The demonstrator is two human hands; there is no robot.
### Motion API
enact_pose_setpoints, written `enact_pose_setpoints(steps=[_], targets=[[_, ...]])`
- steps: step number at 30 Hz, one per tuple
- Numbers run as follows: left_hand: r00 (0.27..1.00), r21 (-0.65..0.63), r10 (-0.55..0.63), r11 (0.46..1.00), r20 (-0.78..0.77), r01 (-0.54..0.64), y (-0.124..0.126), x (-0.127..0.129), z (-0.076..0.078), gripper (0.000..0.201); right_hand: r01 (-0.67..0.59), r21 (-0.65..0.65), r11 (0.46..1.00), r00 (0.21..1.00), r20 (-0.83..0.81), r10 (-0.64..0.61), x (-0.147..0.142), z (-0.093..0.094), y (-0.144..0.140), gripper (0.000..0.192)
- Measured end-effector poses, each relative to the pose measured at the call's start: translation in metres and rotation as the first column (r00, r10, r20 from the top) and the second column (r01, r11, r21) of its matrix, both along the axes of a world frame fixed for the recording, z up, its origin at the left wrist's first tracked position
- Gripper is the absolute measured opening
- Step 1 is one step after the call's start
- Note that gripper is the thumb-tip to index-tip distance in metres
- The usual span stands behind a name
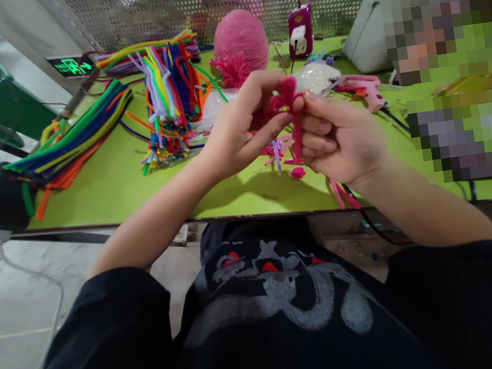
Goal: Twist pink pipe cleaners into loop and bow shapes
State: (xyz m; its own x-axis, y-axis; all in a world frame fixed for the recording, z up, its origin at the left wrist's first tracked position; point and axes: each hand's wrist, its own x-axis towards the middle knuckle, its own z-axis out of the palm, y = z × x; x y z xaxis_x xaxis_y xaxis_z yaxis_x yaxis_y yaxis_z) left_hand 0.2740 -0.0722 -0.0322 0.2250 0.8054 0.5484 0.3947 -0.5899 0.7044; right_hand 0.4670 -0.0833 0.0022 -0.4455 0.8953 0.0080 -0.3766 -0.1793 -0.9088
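Note:
Above the green table, both hands are closed on a dark pink pipe cleaner flower [290,89] with looped petals and a stem hanging down. My left hand [248,120] pinches it from the left, thumb and fingers at the loops. From the right, my right hand [339,131] grips it just below the loops, with its other fingers curled by the stem. A small pink coiled piece [298,172] shows under the stem; whether it joins the stem I cannot tell. Behind the hands are a pink ball [240,35] and a fluffy pink bundle [234,69].
Bundles of colored pipe cleaners [78,135] lie at the left, beside an upright bunch [164,104]. A pink glue gun [365,89] with a cable lies at the right. A purple power socket [300,30] and a grey bin [365,21] stand at the back. Loose pink strips [342,194] lie near the front edge.

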Motion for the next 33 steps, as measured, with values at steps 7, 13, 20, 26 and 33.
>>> enact_pose_setpoints(steps=[7,13,20,26,33], targets=[[0.998,0.281,-0.061,0.958,-0.014,0.062,0.001,0.001,0.009,0.044,-0.016,0.102,0.995,1.0,0.024,0.014,0.002,-0.013,0.006,0.037],[0.998,0.167,-0.059,0.984,-0.02,0.062,-0.004,-0.001,0.02,0.042,0.021,0.062,0.998,0.997,-0.079,-0.016,-0.001,-0.013,0.003,0.022],[0.989,-0.026,-0.125,0.991,0.074,0.128,-0.004,-0.004,0.026,0.036,0.116,0.169,0.979,0.993,-0.041,-0.11,-0.007,-0.021,-0.003,0.013],[0.962,-0.125,-0.208,0.965,0.178,0.231,0.0,0.0,0.024,0.039,0.184,0.13,0.974,0.98,-0.107,-0.17,-0.012,-0.03,-0.001,0.014],[0.943,-0.198,-0.287,0.927,0.17,0.318,-0.011,0.004,0.025,0.031,0.199,0.132,0.971,0.972,-0.156,-0.178,-0.011,-0.033,0.006,0.018]])
